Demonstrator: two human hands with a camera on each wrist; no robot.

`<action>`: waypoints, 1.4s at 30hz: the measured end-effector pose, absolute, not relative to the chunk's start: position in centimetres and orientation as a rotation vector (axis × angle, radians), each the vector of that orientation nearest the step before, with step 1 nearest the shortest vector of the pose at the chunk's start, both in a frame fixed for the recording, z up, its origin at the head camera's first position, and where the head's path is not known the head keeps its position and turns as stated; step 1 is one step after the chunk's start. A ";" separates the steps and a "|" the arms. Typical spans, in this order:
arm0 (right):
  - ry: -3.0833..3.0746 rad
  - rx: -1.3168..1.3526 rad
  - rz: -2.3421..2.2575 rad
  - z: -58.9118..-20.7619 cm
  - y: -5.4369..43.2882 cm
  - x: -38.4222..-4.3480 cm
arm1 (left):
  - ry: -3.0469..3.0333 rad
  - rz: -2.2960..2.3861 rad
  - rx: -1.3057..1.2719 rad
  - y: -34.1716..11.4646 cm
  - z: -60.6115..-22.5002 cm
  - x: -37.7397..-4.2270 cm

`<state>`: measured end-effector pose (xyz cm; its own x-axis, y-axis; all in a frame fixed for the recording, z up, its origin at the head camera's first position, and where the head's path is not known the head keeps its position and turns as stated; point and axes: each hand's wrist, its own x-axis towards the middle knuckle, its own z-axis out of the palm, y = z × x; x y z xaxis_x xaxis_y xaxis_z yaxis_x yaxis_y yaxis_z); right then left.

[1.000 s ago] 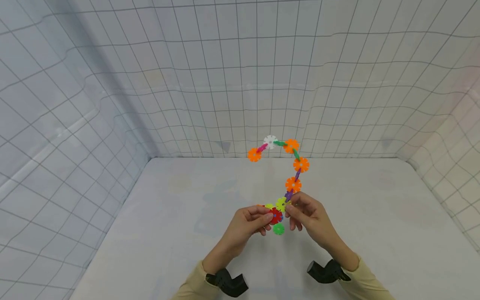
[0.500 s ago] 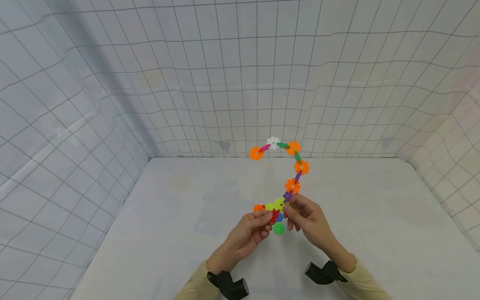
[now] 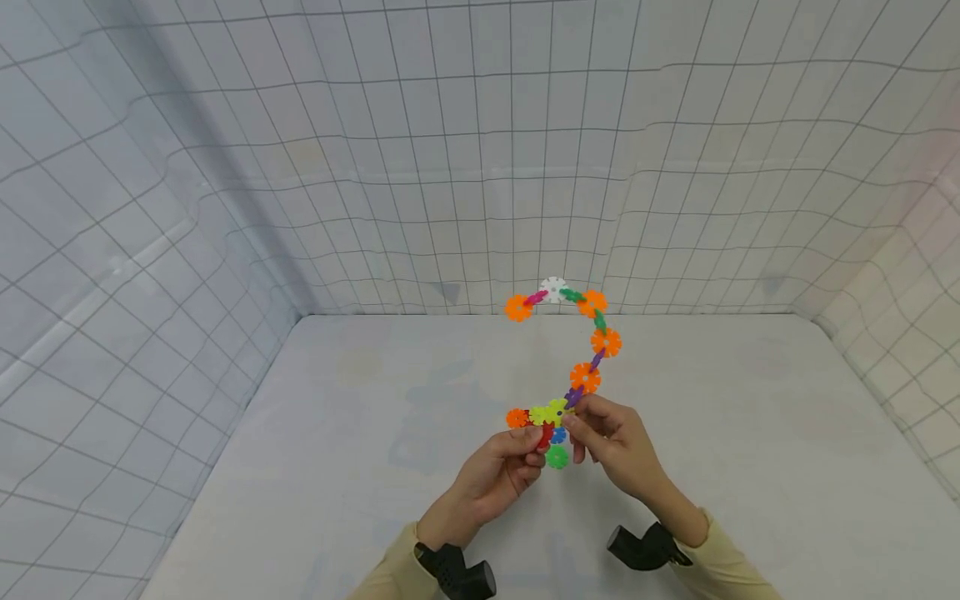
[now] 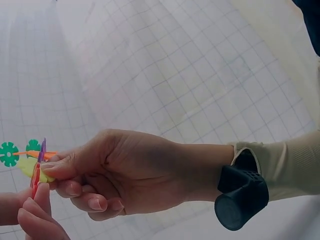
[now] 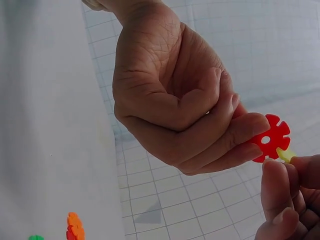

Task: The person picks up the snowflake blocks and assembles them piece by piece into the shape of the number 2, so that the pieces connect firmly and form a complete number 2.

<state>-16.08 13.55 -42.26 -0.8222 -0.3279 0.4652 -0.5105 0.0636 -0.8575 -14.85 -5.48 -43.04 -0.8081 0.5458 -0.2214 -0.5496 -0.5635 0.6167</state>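
My left hand (image 3: 498, 475) pinches a red notched flower-shaped disc (image 3: 546, 436), also seen as a red disc (image 5: 271, 138) in the right wrist view. My right hand (image 3: 618, 437) pinches a yellow-green notched disc (image 3: 556, 412) at the near end of a curved chain. In that chain, orange discs (image 3: 585, 378) alternate with purple and green ones seen nearly edge-on, then a white disc (image 3: 553, 289), a pink one and a last orange disc (image 3: 518, 308). The red and yellow-green discs meet at their edges; whether they are fully slotted together I cannot tell.
Loose discs lie on the white table (image 3: 360, 467) just beyond and between the hands: an orange one (image 3: 517, 417), a blue one (image 3: 558, 435) and a green one (image 3: 557, 457). A white grid-patterned sheet (image 3: 480, 167) rises behind the table and at both sides.
The red disc has turned from face-on to more edge-on against the yellow-green disc. The chain's far end has swung slightly right, and the right hand has shifted a little left.
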 end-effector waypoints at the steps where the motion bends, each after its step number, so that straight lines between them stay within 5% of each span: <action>1: -2.178 0.871 1.854 -42.2 13.5 -16.1 | 0.917 2.336 -0.012 -5.5 -43.0 -14.8; 17: -2.204 0.880 1.813 -41.3 13.1 -15.7 | 0.883 2.336 -0.070 -5.5 -43.0 -15.0; 30: -2.232 0.771 1.910 -41.9 14.6 -16.5 | 1.553 2.156 0.082 -5.0 -43.8 -15.8; 42: -2.205 0.727 1.915 -41.5 15.8 -17.5 | 2.525 1.621 0.330 -4.8 -48.9 -18.2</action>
<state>-17.45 15.81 -41.50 -0.8752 -0.2687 0.4024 -0.4360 0.0777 -0.8966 -18.24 -4.78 -48.89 -0.9687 0.2479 0.0144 0.1164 0.4019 0.9083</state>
